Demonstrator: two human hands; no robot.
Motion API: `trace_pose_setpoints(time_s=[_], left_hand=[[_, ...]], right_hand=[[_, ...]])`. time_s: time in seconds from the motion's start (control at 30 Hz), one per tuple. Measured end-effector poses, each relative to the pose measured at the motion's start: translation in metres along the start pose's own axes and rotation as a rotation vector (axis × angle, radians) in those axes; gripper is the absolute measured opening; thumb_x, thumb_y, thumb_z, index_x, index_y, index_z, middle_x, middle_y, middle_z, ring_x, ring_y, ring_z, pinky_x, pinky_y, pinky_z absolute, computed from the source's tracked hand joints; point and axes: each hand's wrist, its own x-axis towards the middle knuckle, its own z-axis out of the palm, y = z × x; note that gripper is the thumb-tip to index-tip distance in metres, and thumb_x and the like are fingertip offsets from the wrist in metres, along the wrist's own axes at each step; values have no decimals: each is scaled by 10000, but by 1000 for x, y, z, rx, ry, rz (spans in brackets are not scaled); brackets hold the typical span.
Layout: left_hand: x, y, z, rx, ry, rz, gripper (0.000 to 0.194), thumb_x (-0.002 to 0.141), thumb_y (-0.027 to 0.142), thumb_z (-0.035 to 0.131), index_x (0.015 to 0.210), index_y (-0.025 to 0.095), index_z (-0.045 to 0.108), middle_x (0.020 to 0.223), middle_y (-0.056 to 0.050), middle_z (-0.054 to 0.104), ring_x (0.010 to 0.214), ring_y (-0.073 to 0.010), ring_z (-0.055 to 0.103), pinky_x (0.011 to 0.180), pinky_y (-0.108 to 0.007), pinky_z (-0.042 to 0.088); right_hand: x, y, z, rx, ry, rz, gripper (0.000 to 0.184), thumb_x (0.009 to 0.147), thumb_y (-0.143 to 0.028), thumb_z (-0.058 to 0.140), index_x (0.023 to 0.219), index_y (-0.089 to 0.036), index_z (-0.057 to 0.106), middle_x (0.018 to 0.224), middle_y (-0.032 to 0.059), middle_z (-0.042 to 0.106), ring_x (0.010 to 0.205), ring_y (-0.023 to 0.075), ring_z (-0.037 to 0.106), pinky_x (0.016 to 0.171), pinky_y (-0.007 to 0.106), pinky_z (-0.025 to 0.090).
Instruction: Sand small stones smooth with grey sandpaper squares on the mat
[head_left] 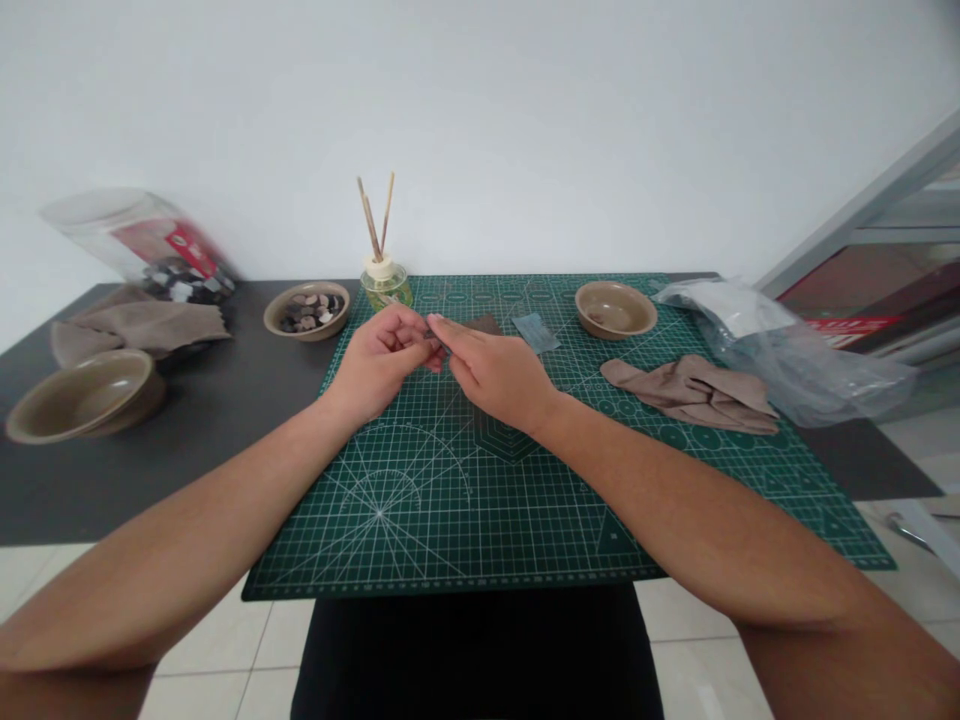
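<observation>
My left hand [382, 358] and my right hand [501, 375] meet over the middle of the green cutting mat [420, 540]. Between their fingertips is a small dark piece [439, 338], mostly covered by the fingers, so its kind does not show. The left fingers are curled, with the thumb pressed toward the piece. The right fingers lie close together against its other side. Just behind the right hand lies a flat brown sheet [484, 325], partly hidden, and beside it a pale blue packet [537, 332].
A bowl of small dark pieces [307, 310] stands left of a reed diffuser [385, 282]. Another bowl [616, 310], a brown cloth [694, 392] and a plastic bag [795, 360] are at right. Far left are a bowl [86, 395], a cloth [135, 325] and a tipped clear jar [150, 245].
</observation>
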Motion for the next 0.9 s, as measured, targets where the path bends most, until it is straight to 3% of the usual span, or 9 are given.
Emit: trace_pose_setpoints(time_s=[0.23,0.43,0.63,0.9], left_hand=[[0,1,1,49,26,57,245,750,226,888,779,224,645,616,62,636,523,-108,612,537,-251,521],[-2,2,2,-89,13,-14,316,722,255,932,814,224,631,662,43,725,562,-138,712,576,-257,601],[-1,1,-1,-87,3,7,319,740,264,925,833,223,622,669,40,735,583,-150,738,602,-274,642],[-2,4,0,-62,-15,-2,285,729,237,910,790,220,632,653,38,733,516,-132,681,526,-253,576]], right_hand=[[0,-3,-2,-59,-19,0,632,1075,-91,410,1701,-144,475,1704,118,529,1437,240,695,1161,395,604],[0,-6,-5,-76,-21,2,627,1076,-83,401,1696,-131,479,1700,125,533,1447,243,688,1136,388,618],[-1,-5,-5,-80,5,4,614,1078,-99,411,1683,-142,502,1679,112,565,1427,226,701,1106,354,626],[-1,-8,-7,-107,-28,-20,625,1076,-97,416,1693,-157,494,1710,95,528,1397,231,722,1114,372,623]])
